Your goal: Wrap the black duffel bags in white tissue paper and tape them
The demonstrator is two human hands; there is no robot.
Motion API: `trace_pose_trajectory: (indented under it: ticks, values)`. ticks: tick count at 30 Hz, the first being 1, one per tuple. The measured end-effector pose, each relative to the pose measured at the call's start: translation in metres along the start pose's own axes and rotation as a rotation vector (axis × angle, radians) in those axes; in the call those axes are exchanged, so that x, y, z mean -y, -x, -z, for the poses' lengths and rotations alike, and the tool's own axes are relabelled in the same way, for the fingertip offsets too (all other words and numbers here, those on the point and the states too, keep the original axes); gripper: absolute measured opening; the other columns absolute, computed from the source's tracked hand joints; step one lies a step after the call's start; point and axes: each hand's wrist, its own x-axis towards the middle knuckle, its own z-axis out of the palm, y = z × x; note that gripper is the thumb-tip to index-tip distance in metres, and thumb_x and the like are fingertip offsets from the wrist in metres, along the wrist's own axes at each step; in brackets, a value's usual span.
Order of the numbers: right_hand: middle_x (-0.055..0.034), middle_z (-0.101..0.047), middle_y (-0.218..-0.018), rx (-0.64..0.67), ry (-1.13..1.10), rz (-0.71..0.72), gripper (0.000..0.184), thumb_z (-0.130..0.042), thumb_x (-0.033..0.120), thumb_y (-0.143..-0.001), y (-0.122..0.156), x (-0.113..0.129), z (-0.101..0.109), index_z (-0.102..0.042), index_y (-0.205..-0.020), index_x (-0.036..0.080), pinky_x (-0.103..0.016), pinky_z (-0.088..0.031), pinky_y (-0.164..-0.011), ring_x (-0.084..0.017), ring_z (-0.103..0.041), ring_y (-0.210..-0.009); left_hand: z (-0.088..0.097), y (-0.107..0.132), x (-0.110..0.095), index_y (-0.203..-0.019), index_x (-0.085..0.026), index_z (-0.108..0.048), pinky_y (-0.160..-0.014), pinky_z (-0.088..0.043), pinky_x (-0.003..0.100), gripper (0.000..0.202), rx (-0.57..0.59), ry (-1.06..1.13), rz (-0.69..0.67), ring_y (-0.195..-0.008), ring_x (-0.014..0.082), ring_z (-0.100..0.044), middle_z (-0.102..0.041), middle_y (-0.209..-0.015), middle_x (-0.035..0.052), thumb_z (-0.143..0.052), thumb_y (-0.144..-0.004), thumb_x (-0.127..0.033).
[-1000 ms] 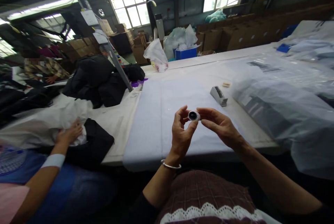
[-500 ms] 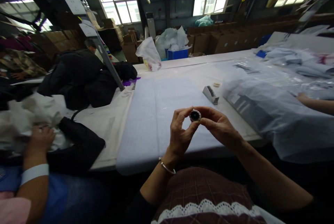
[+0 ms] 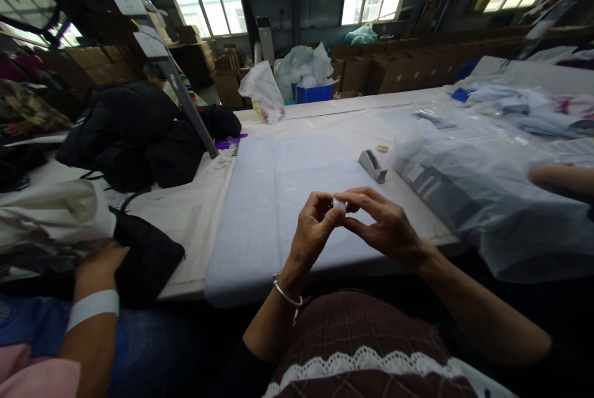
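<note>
A small roll of tape [image 3: 338, 204], white with a dark core, sits pinched between both my hands above the near part of the pale sheet [image 3: 278, 187] on the table. My left hand [image 3: 312, 231] grips it from the left with thumb and fingers curled. From the right, my right hand [image 3: 383, 224] closes its fingertips on the same roll. The fingers now cover most of the roll.
A grey tape dispenser [image 3: 372, 166] lies beyond my hands. Clear plastic bags of garments [image 3: 468, 194] pile at right, where another person's arm [image 3: 561, 178] rests. Black garments [image 3: 139, 138] lie at left; a co-worker's hand [image 3: 97, 268] with a white wristband touches black cloth.
My hands have closed in around the roll and sunk slightly, hiding its dark core. The co-worker's hand at left shifted on the cloth. An arm came into view at right.
</note>
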Motion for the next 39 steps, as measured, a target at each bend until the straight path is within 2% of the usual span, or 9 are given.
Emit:
trace_pose_trajectory:
  ticks: [5, 13, 19, 21, 25, 28, 33, 36, 39]
  values:
    - [-0.0056, -0.067, -0.1, 0.023, 0.005, 0.053, 0.039, -0.068, 0.02, -0.09, 0.004, -0.001, -0.003, -0.063, -0.128, 0.024, -0.029, -0.061, -0.074, -0.015, -0.066, -0.081, 0.008, 0.006, 0.004, -0.104, -0.018, -0.054, -0.069, -0.048, 0.026, 0.032, 0.064, -0.135, -0.018, -0.073, 0.0114, -0.054, -0.062, -0.095, 0.0035, -0.058, -0.096, -0.048]
    - [-0.0051, -0.066, -0.102, 0.123, -0.004, 0.056, 0.041, -0.068, 0.021, -0.09, 0.013, -0.005, 0.002, -0.061, -0.13, 0.026, -0.029, -0.06, -0.076, -0.015, -0.066, -0.081, 0.015, 0.013, 0.015, -0.106, -0.017, -0.053, -0.069, -0.047, 0.027, 0.042, 0.166, -0.072, 0.031, -0.072, 0.012, -0.054, -0.061, -0.094, 0.0044, -0.056, -0.094, -0.058]
    - [-0.0072, -0.067, -0.105, 0.063, 0.078, 0.024, 0.035, -0.065, 0.022, -0.093, 0.021, -0.011, -0.012, -0.061, -0.127, 0.024, -0.032, -0.059, -0.076, -0.016, -0.066, -0.082, -0.002, 0.018, 0.029, -0.109, -0.016, -0.055, -0.074, -0.05, 0.028, 0.046, -0.096, -0.048, 0.041, -0.085, 0.0154, -0.057, -0.06, -0.099, 0.0059, -0.062, -0.09, -0.058]
    - [-0.0075, -0.067, -0.105, 0.067, 0.056, -0.007, 0.032, -0.065, 0.023, -0.093, 0.022, -0.012, -0.013, -0.062, -0.125, 0.023, -0.033, -0.059, -0.076, -0.017, -0.066, -0.083, -0.001, 0.019, 0.033, -0.108, -0.016, -0.057, -0.074, -0.05, 0.027, 0.046, -0.123, 0.042, 0.084, -0.083, 0.0147, -0.058, -0.061, -0.096, 0.0052, -0.064, -0.09, -0.057]
    - [-0.0066, -0.068, -0.104, 0.15, -0.114, -0.168, 0.031, -0.071, 0.027, -0.088, 0.024, -0.014, -0.007, -0.065, -0.118, 0.023, -0.034, -0.06, -0.08, -0.017, -0.067, -0.084, 0.017, 0.017, 0.034, -0.103, -0.013, -0.061, -0.068, -0.05, 0.027, 0.046, -0.105, 0.339, 0.187, -0.063, 0.0098, -0.053, -0.057, -0.076, 0.0003, -0.057, -0.093, -0.058]
    - [-0.0048, -0.068, -0.097, 0.181, -0.418, -0.443, 0.03, -0.079, 0.034, -0.079, 0.026, -0.016, -0.007, -0.067, -0.103, 0.022, -0.034, -0.062, -0.075, -0.018, -0.069, -0.082, 0.03, 0.016, 0.029, -0.105, -0.012, -0.064, -0.069, -0.053, 0.028, 0.045, -0.086, 0.436, 0.209, -0.063, 0.0104, -0.057, -0.06, -0.078, 0.0014, -0.061, -0.092, -0.055]
    - [-0.0052, -0.067, -0.105, -0.045, -0.984, -0.933, 0.034, -0.083, 0.039, -0.07, 0.024, -0.017, -0.02, -0.064, -0.094, 0.023, -0.029, -0.058, -0.064, -0.022, -0.068, -0.095, 0.034, 0.019, 0.026, -0.117, -0.014, -0.064, -0.074, -0.055, 0.029, 0.041, -0.02, 0.474, 0.283, -0.079, 0.0145, -0.066, -0.069, -0.1, 0.0087, -0.066, -0.092, -0.046]
    - [-0.0029, -0.066, -0.094, -0.1, -1.044, -1.047, 0.034, -0.086, 0.037, -0.065, 0.02, -0.016, -0.026, -0.065, -0.088, 0.022, -0.021, -0.047, -0.052, -0.013, -0.061, -0.074, 0.033, 0.02, 0.027, -0.122, -0.017, -0.063, -0.079, -0.055, 0.03, 0.041, -0.031, 0.426, 0.227, -0.085, 0.0155, -0.068, -0.071, -0.107, 0.0097, -0.067, -0.091, -0.044]
    - [0.0012, -0.063, -0.08, -0.077, -0.902, -1.021, 0.039, -0.087, 0.04, -0.065, 0.019, -0.013, -0.034, -0.066, -0.092, 0.022, -0.02, -0.03, -0.042, -0.005, -0.043, -0.052, 0.032, 0.02, 0.03, -0.122, -0.017, -0.06, -0.083, -0.054, 0.032, 0.041, -0.071, 0.3, 0.148, -0.086, 0.0165, -0.069, -0.072, -0.105, 0.0103, -0.065, -0.093, -0.046]
